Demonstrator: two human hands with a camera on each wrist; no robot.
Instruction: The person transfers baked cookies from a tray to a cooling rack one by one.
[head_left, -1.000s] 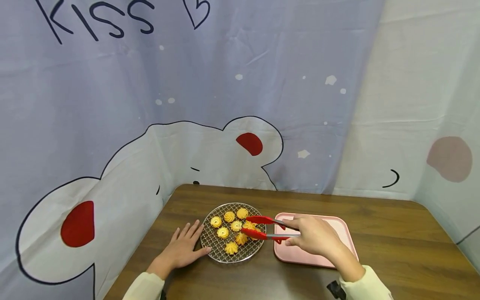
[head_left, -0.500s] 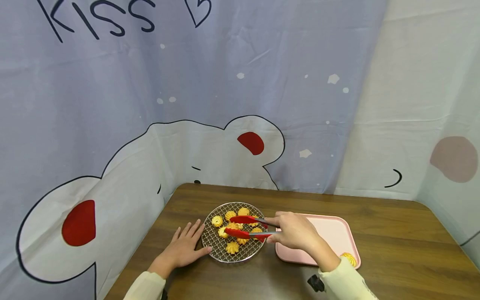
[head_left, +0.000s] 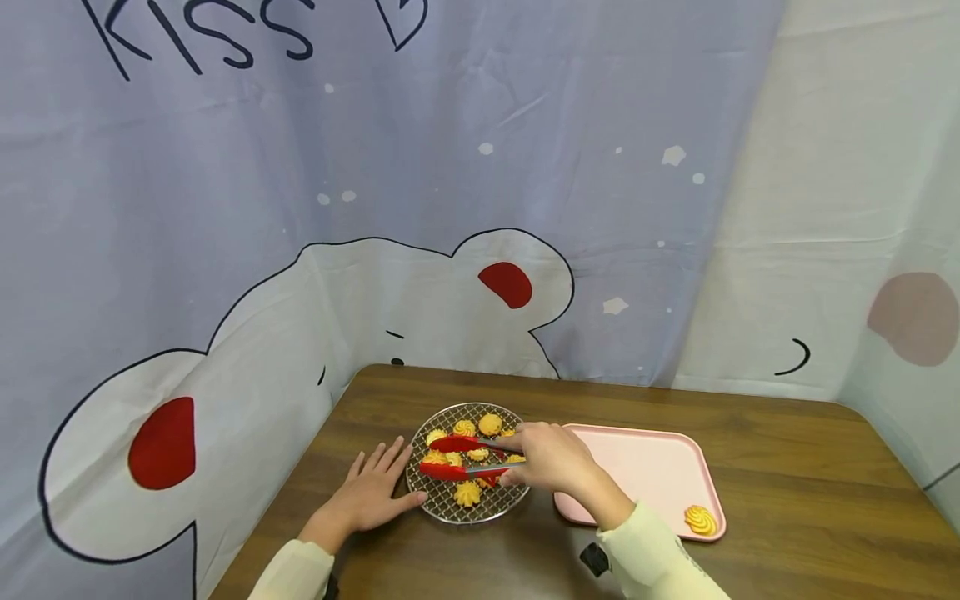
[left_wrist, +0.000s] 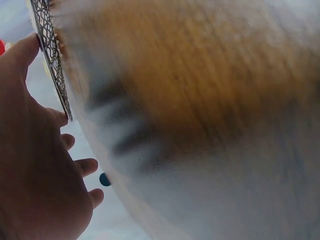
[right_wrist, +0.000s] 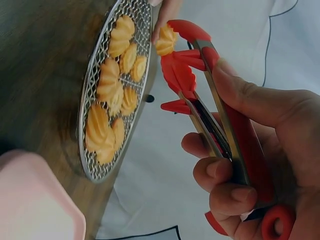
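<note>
My right hand [head_left: 557, 460] grips red-and-steel tongs [head_left: 446, 472] over the left part of a round wire rack [head_left: 498, 502]. Between the red tips is a ridged golden cookie [right_wrist: 166, 42], clearly seen from the right wrist and raised above the rack's level there. Several other piped cookies [right_wrist: 101, 132] lie on the mesh, partly covered by the tongs in the head view. My left hand [head_left: 366, 497] lies with fingers spread on the table at the rack's left side. Its thumb and index fingertip are right at the rim [left_wrist: 55, 70].
To the right of the rack is a pink rectangular tray [head_left: 637, 450], partly behind my right forearm. A single swirled cookie [head_left: 701, 521] sits in its near right corner. A printed curtain [head_left: 420, 167] hangs behind the wooden table [head_left: 780, 467].
The right hand has carried the tongs and their cookie leftward across the rack. The cookie on the tray has come into view from behind the forearm. The left hand stays put.
</note>
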